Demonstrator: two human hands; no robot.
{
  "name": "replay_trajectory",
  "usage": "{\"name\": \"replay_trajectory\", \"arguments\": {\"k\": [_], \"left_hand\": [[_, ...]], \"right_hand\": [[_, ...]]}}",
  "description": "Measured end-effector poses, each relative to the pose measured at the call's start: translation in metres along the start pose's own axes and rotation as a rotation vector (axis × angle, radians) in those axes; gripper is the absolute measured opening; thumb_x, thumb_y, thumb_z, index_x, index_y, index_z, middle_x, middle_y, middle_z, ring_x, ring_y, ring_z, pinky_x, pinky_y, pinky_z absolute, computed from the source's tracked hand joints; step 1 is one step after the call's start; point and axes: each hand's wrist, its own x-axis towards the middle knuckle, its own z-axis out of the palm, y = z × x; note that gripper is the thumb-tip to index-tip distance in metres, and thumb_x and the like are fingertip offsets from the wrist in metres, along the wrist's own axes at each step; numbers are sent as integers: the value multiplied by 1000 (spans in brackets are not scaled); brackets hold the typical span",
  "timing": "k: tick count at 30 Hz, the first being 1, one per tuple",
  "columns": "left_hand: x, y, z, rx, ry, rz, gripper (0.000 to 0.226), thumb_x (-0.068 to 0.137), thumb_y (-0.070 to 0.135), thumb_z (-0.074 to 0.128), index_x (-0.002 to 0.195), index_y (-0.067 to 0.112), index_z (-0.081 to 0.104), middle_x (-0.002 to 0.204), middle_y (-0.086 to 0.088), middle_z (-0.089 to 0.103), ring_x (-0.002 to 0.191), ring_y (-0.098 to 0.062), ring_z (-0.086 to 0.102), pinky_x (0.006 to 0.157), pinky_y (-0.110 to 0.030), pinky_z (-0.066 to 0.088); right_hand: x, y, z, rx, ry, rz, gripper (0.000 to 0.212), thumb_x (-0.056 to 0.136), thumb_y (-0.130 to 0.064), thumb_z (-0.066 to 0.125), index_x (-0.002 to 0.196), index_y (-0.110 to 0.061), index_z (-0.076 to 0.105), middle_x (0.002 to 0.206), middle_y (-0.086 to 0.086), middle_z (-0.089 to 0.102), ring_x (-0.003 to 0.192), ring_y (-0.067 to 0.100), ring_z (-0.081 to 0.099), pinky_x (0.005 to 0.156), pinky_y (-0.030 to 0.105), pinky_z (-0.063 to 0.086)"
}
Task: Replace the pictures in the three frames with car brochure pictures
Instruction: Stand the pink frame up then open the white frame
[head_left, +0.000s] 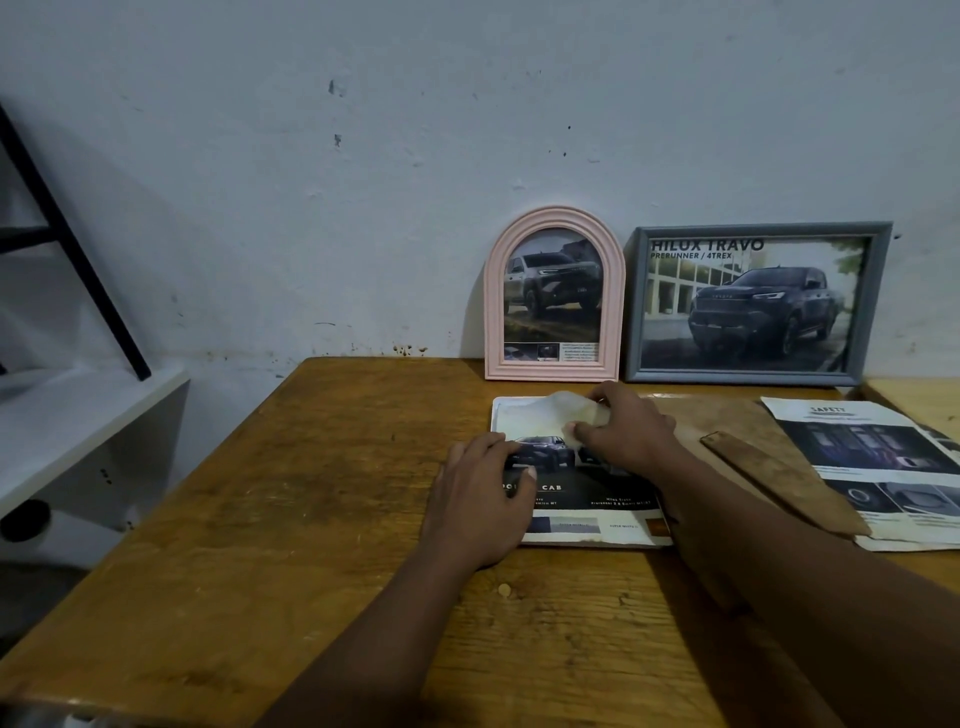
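pale sheet (566, 410) pinched in right hand (626, 436); left hand (483, 501) presses brochure (597, 493).

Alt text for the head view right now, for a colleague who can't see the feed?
The left hand presses on a car brochure picture lying in a white frame on the table, while the right hand pinches a pale crumpled sheet over its top. Behind, a pink arched frame and a grey frame stand against the wall, each showing a truck.
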Motion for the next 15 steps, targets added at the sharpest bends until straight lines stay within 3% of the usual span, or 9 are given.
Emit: {"name": "replay_trajectory", "arguments": {"k": [8,15], "left_hand": [[-2,0,0,-9,-4,8,48,99,49,46,141,28,54,147,11,46,133,-11,35,107,-44,42],[-2,0,-1,-5,-4,4,47,100,49,46,142,29,54,148,11,46,133,-12,34,107,-44,43]], "right_hand": [[-3,4,4,-315,-21,-159,57,87,-59,57,134,-31,44,134,3,57,127,27,47,104,54,34],[-1,3,-1,-459,-79,-171,64,85,-68,53,136,-33,40,142,7,46,132,33,41,107,54,34]]}}
